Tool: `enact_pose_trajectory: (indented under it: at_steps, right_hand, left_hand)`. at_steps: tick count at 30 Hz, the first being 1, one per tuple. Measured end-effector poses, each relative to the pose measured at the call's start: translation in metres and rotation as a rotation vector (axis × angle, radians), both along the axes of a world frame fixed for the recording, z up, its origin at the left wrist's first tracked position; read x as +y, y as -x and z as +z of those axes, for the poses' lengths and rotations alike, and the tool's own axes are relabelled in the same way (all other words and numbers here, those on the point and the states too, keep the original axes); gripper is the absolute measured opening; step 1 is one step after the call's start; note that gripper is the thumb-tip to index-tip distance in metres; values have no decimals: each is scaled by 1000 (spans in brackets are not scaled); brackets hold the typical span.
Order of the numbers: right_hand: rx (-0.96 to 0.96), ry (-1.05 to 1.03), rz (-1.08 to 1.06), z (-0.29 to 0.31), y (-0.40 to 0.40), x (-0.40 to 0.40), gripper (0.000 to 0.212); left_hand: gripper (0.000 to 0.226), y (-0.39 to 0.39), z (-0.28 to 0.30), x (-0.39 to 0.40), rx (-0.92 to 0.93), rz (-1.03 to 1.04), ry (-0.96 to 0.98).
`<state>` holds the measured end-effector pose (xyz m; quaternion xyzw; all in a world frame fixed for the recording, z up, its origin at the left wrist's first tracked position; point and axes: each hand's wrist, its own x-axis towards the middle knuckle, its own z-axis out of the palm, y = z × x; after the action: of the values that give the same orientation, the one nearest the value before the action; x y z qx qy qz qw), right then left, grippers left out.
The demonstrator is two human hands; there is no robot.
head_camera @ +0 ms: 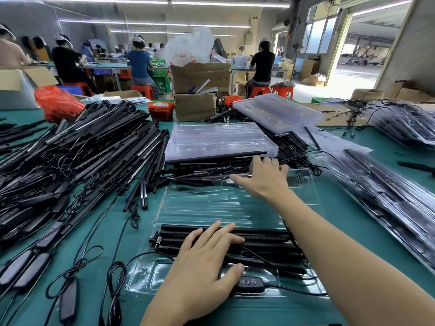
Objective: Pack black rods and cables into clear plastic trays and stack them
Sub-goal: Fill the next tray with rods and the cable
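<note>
An open clear plastic tray (211, 205) lies on the green table in front of me. Black rods (263, 243) and a cable with a button controller (249, 283) sit in its near half. My left hand (202, 260) presses flat on those rods, fingers straight. My right hand (263, 177) reaches over the tray's far edge, fingers spread on the loose black rods (202, 170) lying there. A stack of empty clear trays (219, 140) stands just beyond.
A big heap of black rods and cables (77, 151) fills the left. Packed trays (388, 198) lie stacked at right, more clear trays (277, 111) behind. Cardboard boxes (197, 90) and a red bag (56, 102) stand at the back. Seated people work farther off.
</note>
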<state>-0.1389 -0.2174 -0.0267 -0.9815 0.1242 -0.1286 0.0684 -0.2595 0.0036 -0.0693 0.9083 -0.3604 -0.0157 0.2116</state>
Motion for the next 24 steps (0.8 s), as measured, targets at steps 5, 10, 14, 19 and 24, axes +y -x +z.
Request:
enact_pose_trajectory:
  at_steps: [5,10,14,19,24]
  right_hand:
    - [68,84,35,12,-7,12,89]
    - [46,29,110,9,-8,34,107]
    - [24,74,241,2,-9,60,86]
    - [32,69,337,-9,-7,92,59]
    - [85,-44,392,-10,-7,115,39]
  left_hand:
    - [43,0,-1,1,15,-2,1]
    - [44,0,-1,0,4,-4,1]
    - [45,0,0,0,-9,-5,-1]
    - [48,-1,-2,0,-48,1,-28]
    - [64,-2,-4,1,-79,-4,-80]
